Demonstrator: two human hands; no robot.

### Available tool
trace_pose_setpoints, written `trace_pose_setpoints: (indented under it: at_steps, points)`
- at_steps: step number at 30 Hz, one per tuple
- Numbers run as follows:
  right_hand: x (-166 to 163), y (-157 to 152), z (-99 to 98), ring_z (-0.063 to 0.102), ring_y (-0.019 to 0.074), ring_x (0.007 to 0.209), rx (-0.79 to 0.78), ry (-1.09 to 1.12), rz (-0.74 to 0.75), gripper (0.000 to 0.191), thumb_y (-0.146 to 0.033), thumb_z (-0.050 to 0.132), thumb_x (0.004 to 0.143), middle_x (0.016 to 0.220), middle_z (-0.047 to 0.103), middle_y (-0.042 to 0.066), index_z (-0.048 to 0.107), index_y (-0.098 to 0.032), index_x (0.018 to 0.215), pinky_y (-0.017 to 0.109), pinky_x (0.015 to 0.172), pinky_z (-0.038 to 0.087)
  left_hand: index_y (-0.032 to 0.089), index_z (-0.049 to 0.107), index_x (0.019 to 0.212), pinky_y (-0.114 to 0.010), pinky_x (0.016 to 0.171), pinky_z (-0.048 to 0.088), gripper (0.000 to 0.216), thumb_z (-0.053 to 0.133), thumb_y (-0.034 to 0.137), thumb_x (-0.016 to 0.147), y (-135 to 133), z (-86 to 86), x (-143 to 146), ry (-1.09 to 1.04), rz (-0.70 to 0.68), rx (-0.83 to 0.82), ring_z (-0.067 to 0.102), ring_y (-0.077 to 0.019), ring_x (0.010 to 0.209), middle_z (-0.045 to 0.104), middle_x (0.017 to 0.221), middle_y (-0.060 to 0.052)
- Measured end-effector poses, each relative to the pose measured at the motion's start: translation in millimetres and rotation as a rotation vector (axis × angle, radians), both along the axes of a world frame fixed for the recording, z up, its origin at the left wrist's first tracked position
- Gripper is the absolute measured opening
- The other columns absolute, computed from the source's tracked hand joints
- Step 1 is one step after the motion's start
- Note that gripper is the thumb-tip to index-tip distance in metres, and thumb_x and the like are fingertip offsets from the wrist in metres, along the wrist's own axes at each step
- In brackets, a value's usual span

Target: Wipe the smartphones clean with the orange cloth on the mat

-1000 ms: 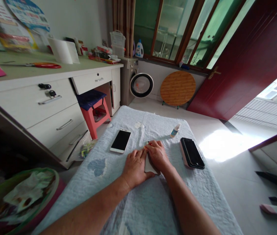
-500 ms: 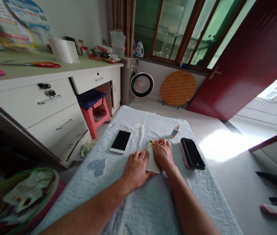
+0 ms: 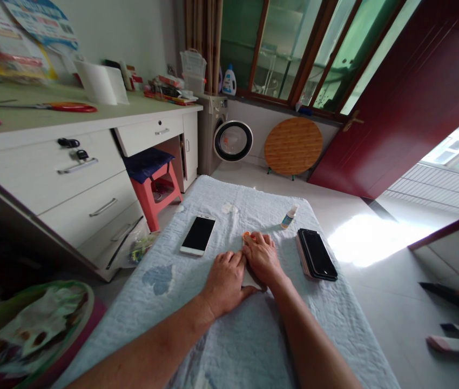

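On the pale blue cloth-covered table (image 3: 229, 346), a pale, flat phone (image 3: 250, 277) lies under both hands, mostly hidden by them. My left hand (image 3: 223, 283) steadies it, fingers along the left edge and thumb at the near end. Across its far part lies my right hand (image 3: 265, 260), fingers pressed down on a small orange piece, seemingly a cloth (image 3: 247, 236), that peeks out past the fingertips. A white phone with a dark screen (image 3: 198, 235) rests to the left. To the right are a small spray bottle (image 3: 289, 217) and a stack topped by a black phone (image 3: 318, 254).
A green-rimmed bin (image 3: 87, 308) holding crumpled tissues stands at the lower left. Left of the table are a white desk (image 3: 79, 183) and a red stool (image 3: 152, 197). Beyond it stand a washing machine with its door open (image 3: 233, 141) and a round wooden tabletop (image 3: 293, 146).
My right hand has slid left across the phone with the orange cloth, now covering more of its far part. My left hand keeps its place at the phone's left edge.
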State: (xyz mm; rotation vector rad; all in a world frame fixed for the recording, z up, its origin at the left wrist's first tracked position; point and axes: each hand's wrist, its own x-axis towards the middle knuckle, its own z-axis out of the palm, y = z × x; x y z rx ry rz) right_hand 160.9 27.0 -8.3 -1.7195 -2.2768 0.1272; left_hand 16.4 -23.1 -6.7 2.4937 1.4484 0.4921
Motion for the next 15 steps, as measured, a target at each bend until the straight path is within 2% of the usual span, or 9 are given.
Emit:
trace_pose_setpoints:
  at_steps: [9,15]
  points:
    - [13.8,-2.4,0.2,0.046,0.0225,0.101,0.031,0.020,-0.090,0.027,-0.027,0.041,0.095,0.118,0.056,0.008,0.059,-0.022,0.115,0.035,0.087,0.033,0.017,0.049,0.127,-0.044,0.098,0.036,0.068,0.064,0.060,0.076,-0.1,-3.5,0.4,0.019,0.015,0.010,0.048,-0.0305,0.113,0.054,0.127,-0.012]
    - [3.7,-1.0,2.2,0.045,0.0240,0.103,-0.003,-0.006,-0.083,0.026,-0.029,0.042,0.095,0.117,0.057,0.008,0.059,-0.023,0.114,0.035,0.086,0.033,0.015,0.051,0.125,-0.044,0.097,0.037,0.070,0.059,0.065,0.077,0.7,-4.0,0.7,0.002,0.008,0.008,0.049,-0.0302,0.110,0.057,0.121,-0.012]
